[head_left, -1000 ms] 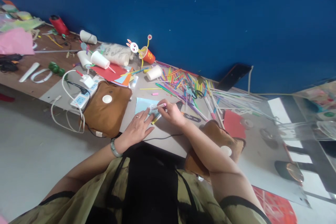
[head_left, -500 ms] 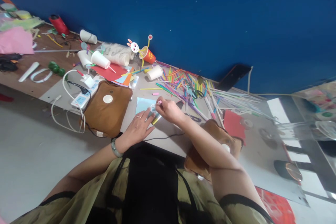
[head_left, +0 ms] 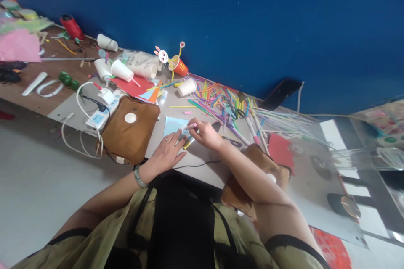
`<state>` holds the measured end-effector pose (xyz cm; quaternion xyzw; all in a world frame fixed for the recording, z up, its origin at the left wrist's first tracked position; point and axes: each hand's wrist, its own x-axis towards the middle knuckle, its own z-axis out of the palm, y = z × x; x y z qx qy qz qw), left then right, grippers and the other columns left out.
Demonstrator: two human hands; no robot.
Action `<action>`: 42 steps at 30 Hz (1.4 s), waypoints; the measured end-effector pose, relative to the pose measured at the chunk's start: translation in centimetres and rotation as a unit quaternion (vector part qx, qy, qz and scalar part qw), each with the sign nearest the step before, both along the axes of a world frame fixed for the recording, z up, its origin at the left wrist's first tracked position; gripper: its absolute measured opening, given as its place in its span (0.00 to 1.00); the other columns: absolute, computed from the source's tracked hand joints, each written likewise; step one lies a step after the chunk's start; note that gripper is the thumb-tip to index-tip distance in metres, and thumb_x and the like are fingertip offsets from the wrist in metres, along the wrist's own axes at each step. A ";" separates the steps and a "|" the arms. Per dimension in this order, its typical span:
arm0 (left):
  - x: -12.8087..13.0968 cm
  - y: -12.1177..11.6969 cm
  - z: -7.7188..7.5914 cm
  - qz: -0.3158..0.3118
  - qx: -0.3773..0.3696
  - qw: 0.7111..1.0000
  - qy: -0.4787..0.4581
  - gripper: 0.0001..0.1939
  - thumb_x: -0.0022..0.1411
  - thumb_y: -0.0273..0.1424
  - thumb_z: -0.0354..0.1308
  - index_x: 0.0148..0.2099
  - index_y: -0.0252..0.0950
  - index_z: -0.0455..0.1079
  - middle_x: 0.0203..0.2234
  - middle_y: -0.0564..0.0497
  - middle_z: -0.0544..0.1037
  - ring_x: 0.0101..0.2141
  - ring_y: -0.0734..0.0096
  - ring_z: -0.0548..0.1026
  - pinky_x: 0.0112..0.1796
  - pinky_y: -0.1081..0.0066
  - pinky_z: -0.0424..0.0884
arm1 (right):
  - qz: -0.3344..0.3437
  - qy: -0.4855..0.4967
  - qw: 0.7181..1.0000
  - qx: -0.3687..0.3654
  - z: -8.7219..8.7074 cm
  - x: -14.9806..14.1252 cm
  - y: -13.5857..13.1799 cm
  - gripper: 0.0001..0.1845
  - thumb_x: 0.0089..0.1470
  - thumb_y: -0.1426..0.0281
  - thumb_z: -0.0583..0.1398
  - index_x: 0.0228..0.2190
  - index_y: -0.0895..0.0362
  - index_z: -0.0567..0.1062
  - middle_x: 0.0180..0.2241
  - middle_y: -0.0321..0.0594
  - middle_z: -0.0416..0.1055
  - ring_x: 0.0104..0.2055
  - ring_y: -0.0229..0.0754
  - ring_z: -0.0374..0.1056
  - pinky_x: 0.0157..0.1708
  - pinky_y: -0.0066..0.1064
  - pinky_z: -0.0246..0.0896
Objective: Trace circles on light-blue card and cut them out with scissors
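Note:
My left hand (head_left: pixel 166 151) lies with fingers stretched out on the table, its fingertips at a small clear round piece (head_left: pixel 184 130) on light blue paper (head_left: pixel 173 125). I cannot tell exactly what the round piece is. In the pinched fingers of my right hand (head_left: pixel 205 133) is a slim marker (head_left: pixel 191 126) with a pink end, slanted over the round piece. A small pink cap (head_left: pixel 188 113) rests on the table just beyond the paper. Close below my right hand, a yellow-ended stick-like thing (head_left: pixel 188 143) is partly hidden.
Brown leather-like pads (head_left: pixel 128 130) lie either side of me. A power strip (head_left: pixel 102 111) with cables is at left. Behind are paper cups (head_left: pixel 187 87), red paper (head_left: pixel 131 86) and many coloured straws (head_left: pixel 217 96). Scissors (head_left: pixel 232 141) lie right of my hand.
My right hand has tilted the marker, so more of its length shows toward the left. The left hand stays in place on the round piece.

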<state>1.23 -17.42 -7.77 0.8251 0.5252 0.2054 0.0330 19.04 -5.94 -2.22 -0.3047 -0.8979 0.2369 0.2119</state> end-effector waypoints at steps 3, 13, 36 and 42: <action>0.0 0.0 -0.1 0.002 0.001 1.000 -0.002 0.27 0.71 0.42 0.49 0.65 0.30 0.61 0.65 0.28 0.60 0.57 0.45 0.67 0.54 0.49 0.67 | 0.009 -0.017 1.000 0.007 0.2 0.1 0.1 0.11 0.67 0.64 0.50 0.38 0.55 0.68 0.28 0.39 0.72 0.27 0.38 0.66 0.32 0.27 0.58; 0.1 0.0 -1.0 0.004 0.000 1.000 -0.019 0.27 0.71 0.40 0.49 0.67 0.33 0.59 0.64 0.30 0.63 0.62 0.45 0.64 0.56 0.48 0.64 | -0.028 -0.203 0.972 0.112 1.5 -2.5 0.3 0.10 0.63 0.69 0.51 0.39 0.58 0.71 0.27 0.44 0.75 0.26 0.43 0.65 0.26 0.31 0.45; 0.3 -0.2 -0.8 0.018 0.007 1.000 -0.010 0.27 0.70 0.38 0.52 0.67 0.33 0.59 0.66 0.31 0.60 0.60 0.45 0.66 0.56 0.50 0.65 | 0.026 -0.140 0.989 0.040 2.0 -1.5 0.3 0.08 0.65 0.67 0.52 0.36 0.56 0.69 0.27 0.41 0.73 0.27 0.40 0.66 0.28 0.29 0.51; 0.3 -0.3 -0.9 0.021 0.004 1.000 -0.010 0.27 0.71 0.39 0.51 0.66 0.33 0.59 0.65 0.30 0.62 0.62 0.44 0.64 0.56 0.49 0.65 | -0.007 -0.240 0.967 0.087 2.5 -3.0 0.2 0.08 0.63 0.69 0.52 0.39 0.58 0.71 0.27 0.45 0.75 0.27 0.45 0.67 0.26 0.32 0.44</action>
